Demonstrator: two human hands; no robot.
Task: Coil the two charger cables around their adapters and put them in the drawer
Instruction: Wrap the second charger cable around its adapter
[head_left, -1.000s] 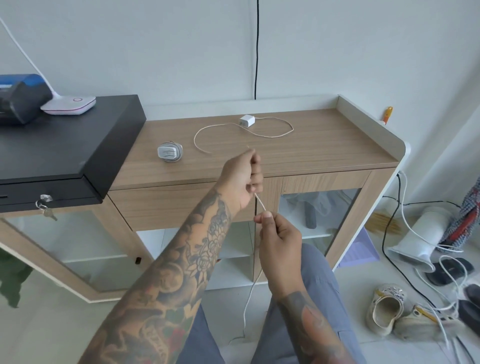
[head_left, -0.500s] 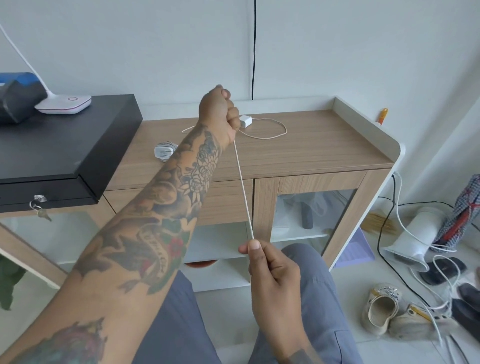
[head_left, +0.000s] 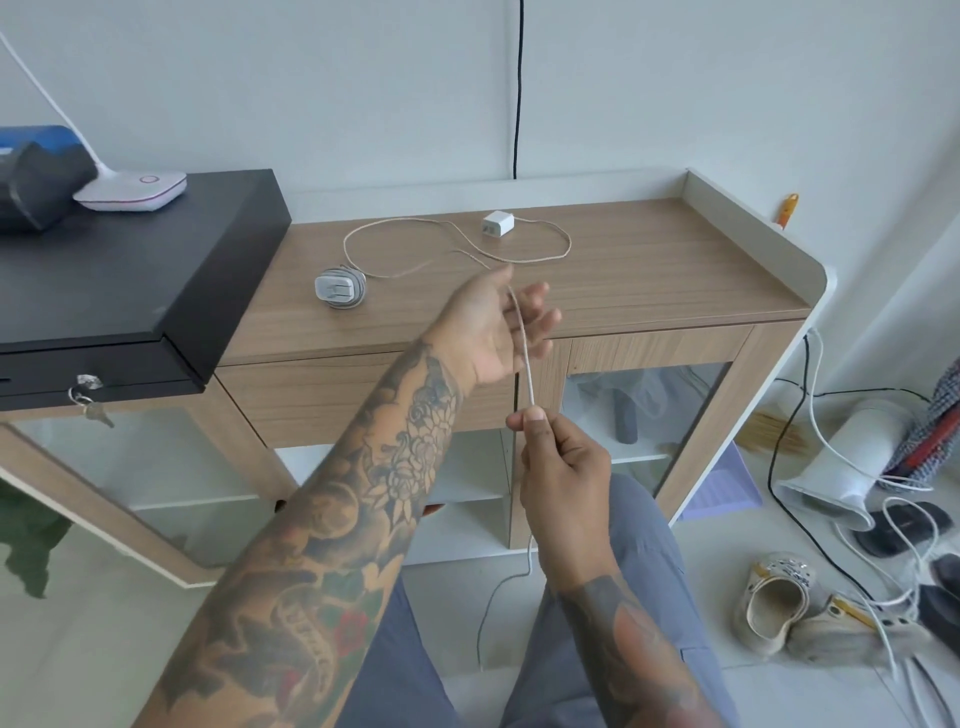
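1. Far left, the black cash box with its key and the white lamp base on top play no part in this step. They look just as they did a second ago.

2. On the wooden cabinet top, the first adapter lies with its cable already wound around it. I judge that half of the task coiled, though not yet stowed.

3. The second adapter sits further back, near the wall, its tan cable looping loose across the wood and running forward off the edge to my hands.

4. My left hand has changed most. Half a second ago it was a closed fist raised high, pulling the cable taut. Now it has dropped in front of the cabinet edge with fingers spread and palm showing, and the cable just crosses it, ungripped as far as I can see.

5. My right hand still pinches the cable between thumb and forefinger, below the left. The slack hangs to the floor.

6. I read this as straightening finished, or the left hand taking a new hold. Winding onto the second adapter has not begun.

7. The drawer front below is closed, so both chargers remain outside it.
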